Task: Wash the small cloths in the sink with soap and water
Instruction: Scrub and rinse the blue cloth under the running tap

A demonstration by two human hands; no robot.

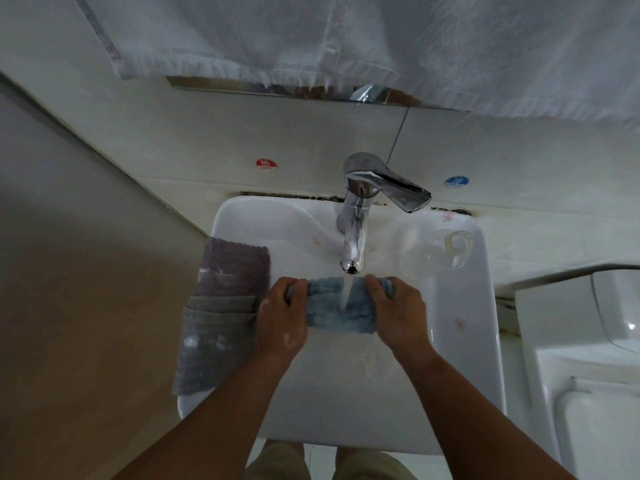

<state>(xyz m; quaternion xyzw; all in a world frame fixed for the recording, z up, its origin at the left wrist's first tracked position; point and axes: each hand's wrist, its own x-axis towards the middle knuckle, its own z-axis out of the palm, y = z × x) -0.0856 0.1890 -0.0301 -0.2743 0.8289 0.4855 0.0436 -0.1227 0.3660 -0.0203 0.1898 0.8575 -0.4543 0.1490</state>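
Observation:
A small blue cloth (332,308) is stretched over the white sink (460,341) under the running tap (353,233). Water falls onto the cloth's middle. My left hand (282,317) grips its left end, with bits of soap foam on the skin. My right hand (398,311) grips its right end. A purple cloth (235,268) lies on the sink's left rim, and a grey cloth (211,344) with foam spots hangs over the rim just below it.
A clear glass (440,252) lies on the sink's right rim. White towels (346,39) hang above, over the mirror's lower edge. A toilet (588,358) stands to the right. Hot and cold stickers mark the wall behind the tap.

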